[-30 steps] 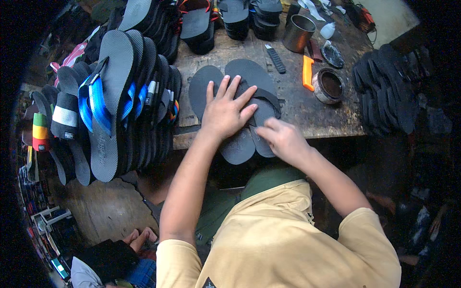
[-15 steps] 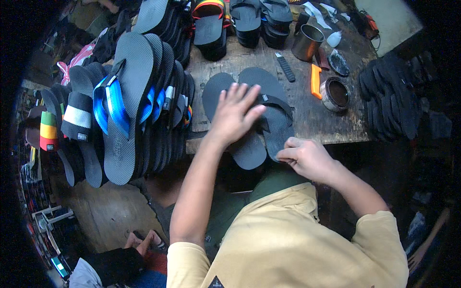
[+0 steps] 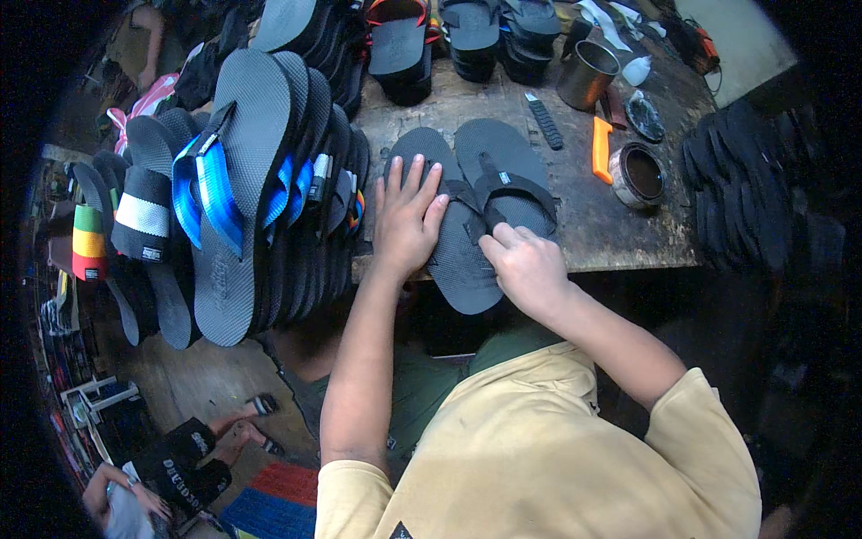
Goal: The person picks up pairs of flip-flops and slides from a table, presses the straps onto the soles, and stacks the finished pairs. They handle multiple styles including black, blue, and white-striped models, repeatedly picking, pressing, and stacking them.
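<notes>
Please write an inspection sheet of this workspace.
Surface: worn wooden table, stained.
Job's things: two dark sandals side by side, heels over the near edge.
Clutter: metal cup, open tin, orange-handled tool, stacked sandals.
Hands: left hand flat on the left sandal; right hand closed at the right sandal's strap.
Cables: nothing seen.
Surroundings: another person's sandalled feet on the floor.

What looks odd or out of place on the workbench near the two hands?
The dark sandal under the left hand sticks out past the wooden table edge, unsupported at its heel. The right hand grips its strap. Nothing looks spilled or damaged.
</notes>
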Motion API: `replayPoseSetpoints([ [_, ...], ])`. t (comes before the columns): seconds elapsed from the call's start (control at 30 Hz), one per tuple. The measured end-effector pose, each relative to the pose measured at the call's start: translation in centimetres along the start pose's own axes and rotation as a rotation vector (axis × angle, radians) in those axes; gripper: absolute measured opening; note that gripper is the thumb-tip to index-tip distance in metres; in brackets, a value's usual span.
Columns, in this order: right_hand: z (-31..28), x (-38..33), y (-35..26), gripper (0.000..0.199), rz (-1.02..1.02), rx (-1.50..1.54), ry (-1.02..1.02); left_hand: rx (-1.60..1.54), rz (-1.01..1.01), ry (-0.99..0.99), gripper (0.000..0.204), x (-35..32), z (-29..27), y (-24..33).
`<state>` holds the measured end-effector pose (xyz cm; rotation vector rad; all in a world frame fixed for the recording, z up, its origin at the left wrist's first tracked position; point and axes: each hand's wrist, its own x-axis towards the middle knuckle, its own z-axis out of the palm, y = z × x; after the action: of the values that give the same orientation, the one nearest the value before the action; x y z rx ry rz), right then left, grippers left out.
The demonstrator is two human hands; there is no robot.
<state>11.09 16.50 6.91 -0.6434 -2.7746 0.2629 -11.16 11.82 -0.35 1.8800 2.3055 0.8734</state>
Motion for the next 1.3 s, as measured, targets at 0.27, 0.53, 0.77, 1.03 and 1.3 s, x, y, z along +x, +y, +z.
replayPoseSetpoints([
  [0.27,-7.0,-4.7,4.4,0.005,0.222,0.185,-0.150,-0.063,-0.146,-0.183,0.059,0.4,-3.0,2.4],
  [0.53,-7.9,-5.0,6.6,0.043,0.423,0.211,0.050,0.195,-0.150,-0.265,0.083,-1.4,-3.0,7.3],
  [0.77,-2.2,-8.9,0.3,0.037,0.782,1.548,-0.445,0.155,-0.026,0.077,0.055,-5.6,0.0,5.5],
  [1.03,0.4,-8.9,3.4,0.022,1.016,1.219,-0.138,-0.071,-0.016,0.233,0.044,-7.7,0.5,5.0],
  [1.3,4.2,-10.1,-0.9,0.027,0.890,1.279,-0.211,-0.079,-0.017,0.286,0.041,-8.5,0.8,5.6],
])
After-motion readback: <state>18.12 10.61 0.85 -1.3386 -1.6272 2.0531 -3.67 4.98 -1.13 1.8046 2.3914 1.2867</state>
